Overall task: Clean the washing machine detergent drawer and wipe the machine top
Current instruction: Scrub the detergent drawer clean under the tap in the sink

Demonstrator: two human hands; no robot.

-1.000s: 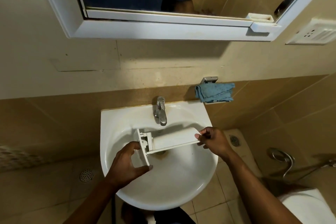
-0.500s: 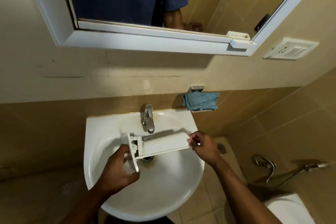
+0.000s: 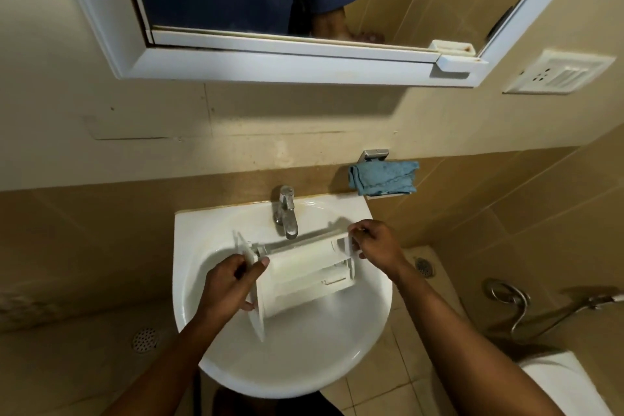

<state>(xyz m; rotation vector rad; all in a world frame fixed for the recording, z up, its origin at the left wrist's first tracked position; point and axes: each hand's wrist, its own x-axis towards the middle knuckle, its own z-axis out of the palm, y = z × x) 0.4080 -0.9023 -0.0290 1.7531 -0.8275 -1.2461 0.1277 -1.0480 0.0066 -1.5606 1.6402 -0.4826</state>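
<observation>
Gripping one detergent drawer (image 3: 304,277) over one sink (image 3: 304,365): two hands, left hand (image 3: 226,287) and right hand (image 3: 378,246).

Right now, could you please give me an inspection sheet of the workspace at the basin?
Surface: white washbasin, tap at its back rim.
Job's things: detergent drawer held across the bowl, front panel to the left; blue cloth on the wall holder, untouched.
Clutter: nothing seen.
Grips: left grip holds the drawer's front panel; right grip pinches its rear end.
Cables: nothing seen.
Surroundings: mirror cabinet above, switch plate to its right, floor drain on the left, sprayer hose on the right wall.
</observation>
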